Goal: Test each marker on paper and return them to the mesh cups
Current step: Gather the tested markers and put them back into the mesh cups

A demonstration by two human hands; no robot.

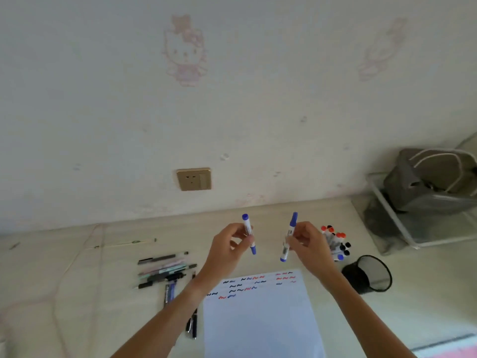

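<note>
Left hand (pixel 228 245): you're grasping a blue marker (pixel 249 233) w/ curled fingers round its barrel, held up over the far edge of the paper (pixel 260 319), roughly upright, cap end at top. Right hand (pixel 307 241): fingers pinched round a second blue marker (pixel 289 237), tilted slightly, top leaning right. Both markers are off the desk, apart from each other, a gap between them. Can't tell if either is uncapped; too blurred.

Paper lies near you, centre of desk (pixel 77 280), w/ short squiggles in black, red and blue across its far part; rest of the sheet blank.

Right of your right hand: bunch of markers (pixel 335 244) w/ red, black and blue caps, partly hidden behind the hand; can't tell what holds them. Just near-right of that, a black mesh cup (pixel 371 275) tipped on its side, mouth facing right.

Left of paper: row of pens (pixel 165 270) lying on the desk, a couple more black ones (pixel 192 324) by the sheet's left edge.

Far right: wire rack (pixel 392 223) w/ a grey bag (pixel 428 179) on it. Wall socket (pixel 194 179) on the wall beyond the desk.
</note>
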